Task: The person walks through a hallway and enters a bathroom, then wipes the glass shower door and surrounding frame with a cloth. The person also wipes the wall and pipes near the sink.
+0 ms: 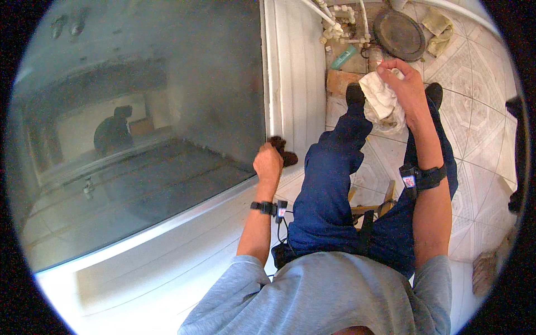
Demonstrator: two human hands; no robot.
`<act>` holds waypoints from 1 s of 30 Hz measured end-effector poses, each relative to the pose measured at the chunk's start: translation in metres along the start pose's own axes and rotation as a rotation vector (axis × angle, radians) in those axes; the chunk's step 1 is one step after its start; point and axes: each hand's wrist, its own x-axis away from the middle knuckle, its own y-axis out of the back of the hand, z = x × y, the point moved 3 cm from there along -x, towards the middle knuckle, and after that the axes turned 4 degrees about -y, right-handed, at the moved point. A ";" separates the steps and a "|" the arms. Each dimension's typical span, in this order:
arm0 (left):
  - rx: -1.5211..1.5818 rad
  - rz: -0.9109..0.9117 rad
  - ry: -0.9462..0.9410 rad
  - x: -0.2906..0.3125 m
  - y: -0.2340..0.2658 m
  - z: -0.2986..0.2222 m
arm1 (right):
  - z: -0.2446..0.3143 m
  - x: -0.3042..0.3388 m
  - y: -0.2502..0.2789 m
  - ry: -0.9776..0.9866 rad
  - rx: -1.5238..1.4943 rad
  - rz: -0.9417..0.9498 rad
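My left hand (269, 163) is closed on a dark brown, fuzzy cloth (287, 153), beside the white frame (269, 72) of a large dark glass pane (167, 111). Part of the cloth pokes out to the right of my fist. Farther off on the right, my right hand (406, 92) has its thumb and finger pinched together at a crumpled white cloth (379, 96). Under this cloth is a clear plastic bag (392, 121), over the floor between my feet. The palm side of each hand is hidden.
White pipes (335, 25) stand at the far wall near a round dark lid (399, 34), a brick (343, 82), a green packet (343, 57) and a beige rag (440, 30). My legs (324, 184) stretch over the tiled floor (474, 145). Beneath them shows a wooden seat frame (385, 198).
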 end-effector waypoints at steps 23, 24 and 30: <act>0.050 -0.416 -0.027 -0.171 0.035 -0.058 | -0.002 0.002 -0.002 0.076 0.015 -0.074; 0.031 -0.426 -0.025 -0.182 0.039 -0.061 | -0.002 0.002 -0.002 0.071 0.001 -0.058; 0.038 -0.487 -0.130 -0.251 0.071 -0.080 | 0.001 0.005 -0.001 0.090 0.048 -0.046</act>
